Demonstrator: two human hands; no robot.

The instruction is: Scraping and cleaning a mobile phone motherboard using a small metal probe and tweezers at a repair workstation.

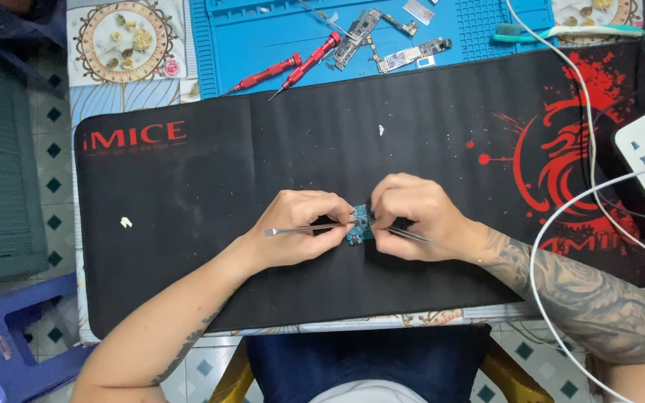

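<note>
Right now the left hand (301, 226) pinches steel tweezers (304, 230) against a small blue circuit board (360, 224) at the middle of the black desk mat (188, 224), while the right hand (416, 216) grips a second thin metal tool (410, 236) touching it; two red screwdrivers (285, 69) lie well apart on the blue work mat (255, 37)

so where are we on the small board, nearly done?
Done: other boards lie stripped on the blue mat, two red screwdrivers set aside beside them. In hand: left hand and right hand each work a metal tool on the small blue board over the black mat. Left: can't tell; the joint itself is hidden by fingers.
</note>
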